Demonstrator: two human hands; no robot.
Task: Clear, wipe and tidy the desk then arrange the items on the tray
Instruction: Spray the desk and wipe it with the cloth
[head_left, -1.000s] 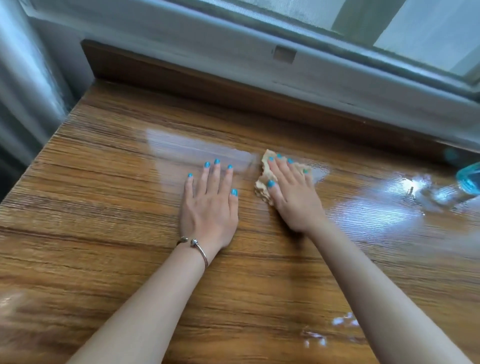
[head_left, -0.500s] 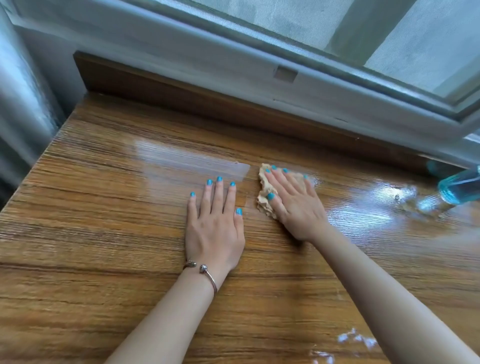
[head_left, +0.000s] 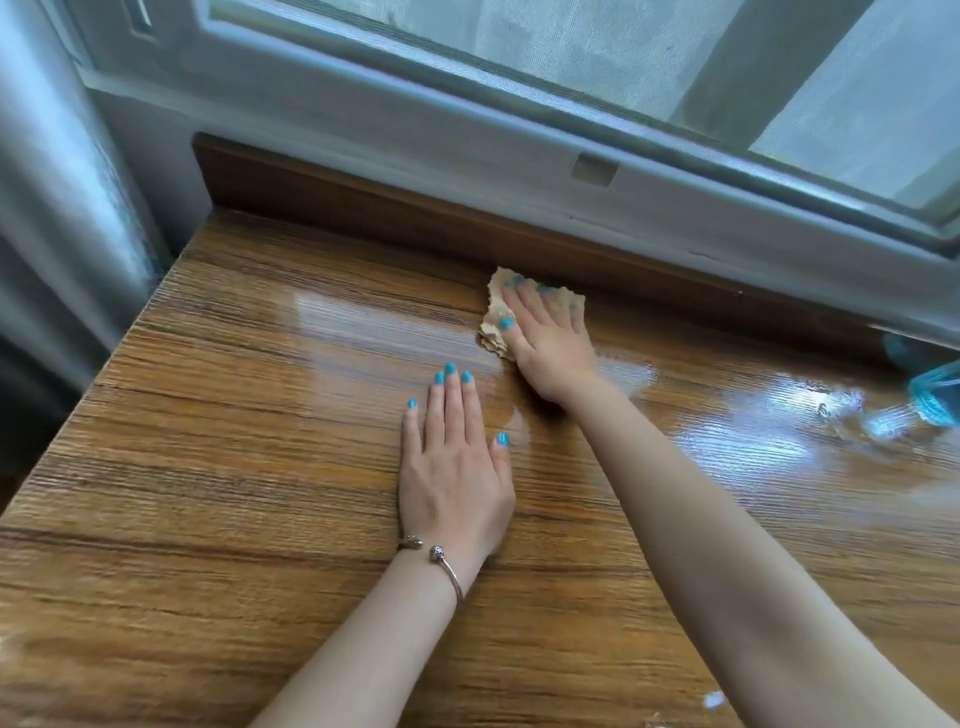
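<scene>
I see my right hand (head_left: 550, 343) spread flat, fingers straight, pressing the crumpled tan wiping cloth (head_left: 496, 322) onto the glossy wood-grain bench (head_left: 234, 441). The cloth lies at about 12 o'clock on the bench, close against the dark wooden back rail (head_left: 363, 208), and pokes out from under my fingers toward 9 o'clock. My left hand (head_left: 454, 467) lies palm-down on the bench at 6 o'clock from the cloth, grip released, fingers straight and together, holding nothing; a thin silver bangle (head_left: 441, 564) sits on its wrist. Wet sheen spreads across the bench around both hands. At 3 o'clock, a clear bottle of blue liquid (head_left: 935, 400) stands at the picture's edge, blurred. The grey window frame (head_left: 519, 130) runs behind the rail.
</scene>
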